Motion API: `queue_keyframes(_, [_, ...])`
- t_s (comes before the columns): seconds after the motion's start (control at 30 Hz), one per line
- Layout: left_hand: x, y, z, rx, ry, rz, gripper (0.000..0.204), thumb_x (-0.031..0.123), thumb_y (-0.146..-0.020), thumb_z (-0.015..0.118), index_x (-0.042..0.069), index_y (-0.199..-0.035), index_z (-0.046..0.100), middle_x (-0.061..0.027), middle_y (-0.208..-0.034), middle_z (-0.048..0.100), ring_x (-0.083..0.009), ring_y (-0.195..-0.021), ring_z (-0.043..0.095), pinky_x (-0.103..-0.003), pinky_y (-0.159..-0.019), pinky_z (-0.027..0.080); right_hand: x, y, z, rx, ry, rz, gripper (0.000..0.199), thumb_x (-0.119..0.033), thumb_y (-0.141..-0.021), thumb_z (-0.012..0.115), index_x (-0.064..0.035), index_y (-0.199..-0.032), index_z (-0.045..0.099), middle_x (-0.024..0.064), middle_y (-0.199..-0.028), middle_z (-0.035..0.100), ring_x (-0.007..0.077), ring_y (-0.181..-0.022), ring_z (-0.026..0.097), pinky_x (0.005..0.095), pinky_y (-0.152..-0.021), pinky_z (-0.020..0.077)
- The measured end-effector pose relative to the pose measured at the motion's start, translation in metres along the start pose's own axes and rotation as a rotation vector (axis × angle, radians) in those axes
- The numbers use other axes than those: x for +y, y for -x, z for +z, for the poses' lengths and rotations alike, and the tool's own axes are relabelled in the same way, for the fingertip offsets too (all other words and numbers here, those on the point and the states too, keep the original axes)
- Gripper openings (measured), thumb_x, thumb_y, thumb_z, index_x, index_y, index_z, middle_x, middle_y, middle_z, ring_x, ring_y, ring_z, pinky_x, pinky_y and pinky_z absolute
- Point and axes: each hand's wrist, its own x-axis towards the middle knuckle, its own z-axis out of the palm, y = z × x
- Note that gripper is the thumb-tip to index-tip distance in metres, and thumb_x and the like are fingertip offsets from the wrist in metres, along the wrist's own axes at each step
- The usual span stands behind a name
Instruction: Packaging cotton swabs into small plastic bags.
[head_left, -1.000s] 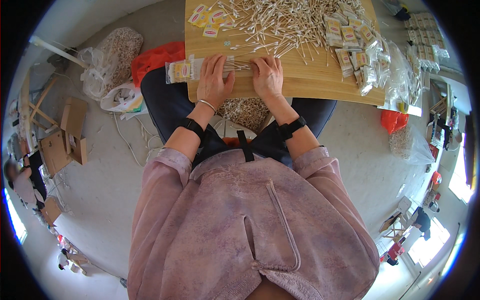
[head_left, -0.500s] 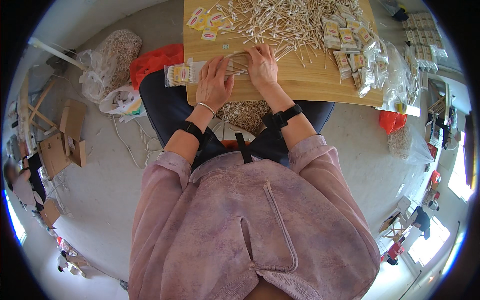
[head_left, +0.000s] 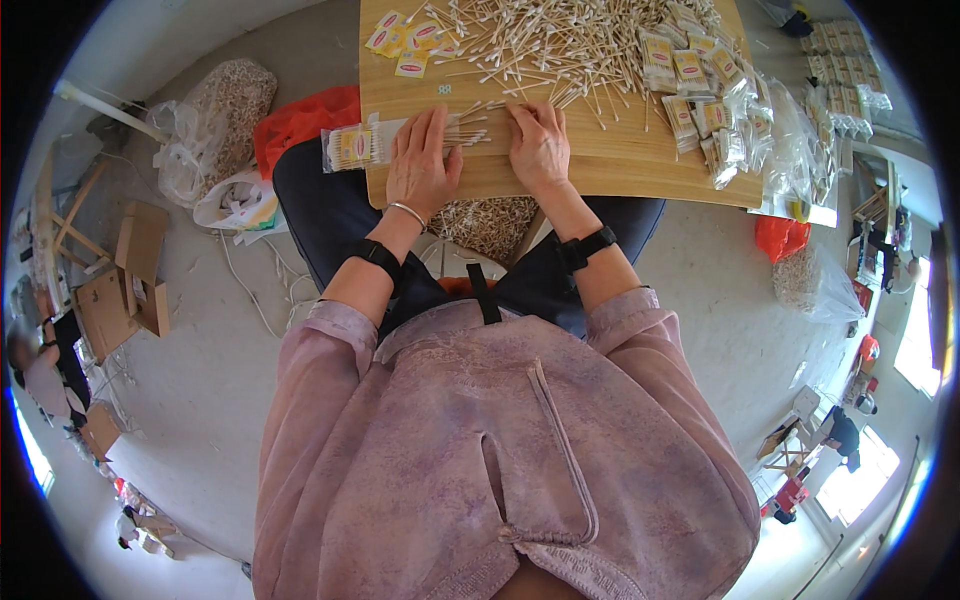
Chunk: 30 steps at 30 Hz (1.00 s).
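My left hand (head_left: 420,172) lies palm down near the table's front left corner, over the clear end of a plastic packet (head_left: 352,149). This packet holds a row of cotton swabs and a yellow card, and juts past the table's left edge. Loose cotton swabs (head_left: 468,131) fan out to the right from between its thumb and forefinger. Farther right, my right hand (head_left: 541,152) has its fingers bent down onto swabs at the near edge of a large swab heap (head_left: 570,45). The undersides of both hands are hidden.
Yellow cards (head_left: 411,63) lie at the table's far left, and filled swab packets (head_left: 712,118) pile up at right. A bin of swabs (head_left: 485,228) stands below the table edge. A red bag (head_left: 305,130) and a big swab sack (head_left: 238,110) are at left.
My right hand has drawn away to the right from the left hand, widening the gap between them. The left hand stays over the packet, and the whole view has shifted slightly.
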Motion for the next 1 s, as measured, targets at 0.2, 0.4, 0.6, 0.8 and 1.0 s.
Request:
queue_keyframes(0.2, [-0.001,0.002,0.002,-0.043,-0.056,0.036,0.047,0.017,-0.081,0.060,0.005,-0.125,0.050,-0.0129,-0.129,0.049,-0.0312,-0.121,0.042,-0.045,-0.102,0.034,0.003,-0.011,0.000,-0.009,0.052,0.080,0.037,-0.002,-0.075,0.059,-0.0119,-0.110,0.063,0.0083,-0.102,0.054,0.0308,-0.098,0.050,0.0389,-0.082,0.0467])
queue_keyframes(0.4, [-0.005,0.003,0.004,-0.028,-0.040,0.016,0.051,0.017,-0.081,0.060,0.005,-0.128,0.047,-0.0135,-0.129,0.048,-0.0309,-0.122,0.042,-0.044,-0.103,0.033,-0.011,-0.017,0.002,-0.008,0.050,0.007,0.032,-0.006,-0.078,0.062,-0.0157,-0.109,0.065,0.0062,-0.102,0.055,0.0293,-0.098,0.050,0.0393,-0.085,0.0444])
queue_keyframes(0.6, [-0.002,0.001,0.003,-0.040,-0.010,0.003,0.055,0.017,-0.081,0.061,0.004,-0.131,0.043,-0.0145,-0.130,0.047,-0.0314,-0.123,0.041,-0.044,-0.103,0.033,-0.019,-0.019,0.016,0.012,0.086,-0.092,0.018,-0.010,-0.075,0.068,-0.0167,-0.092,0.069,0.0024,-0.098,0.056,0.0280,-0.097,0.050,0.0406,-0.085,0.0416])
queue_keyframes(0.8, [-0.003,0.003,0.003,-0.048,-0.040,-0.007,0.056,0.017,-0.080,0.061,0.005,-0.132,0.044,-0.0140,-0.136,0.042,-0.0310,-0.126,0.038,-0.044,-0.104,0.032,-0.024,-0.005,0.020,-0.049,-0.002,-0.135,0.022,-0.006,-0.070,0.064,-0.0164,-0.089,0.069,0.0017,-0.095,0.056,0.0269,-0.096,0.050,0.0394,-0.084,0.0421])
queue_keyframes(1.0, [-0.001,0.000,0.001,-0.049,-0.103,0.064,0.048,0.015,-0.081,0.059,0.008,-0.128,0.049,-0.0081,-0.134,0.046,-0.0261,-0.127,0.039,-0.043,-0.105,0.030,-0.022,0.006,0.006,-0.120,-0.056,-0.194,0.033,0.001,-0.065,0.059,-0.0158,-0.093,0.069,0.0027,-0.098,0.057,0.0270,-0.096,0.050,0.0384,-0.084,0.0429])
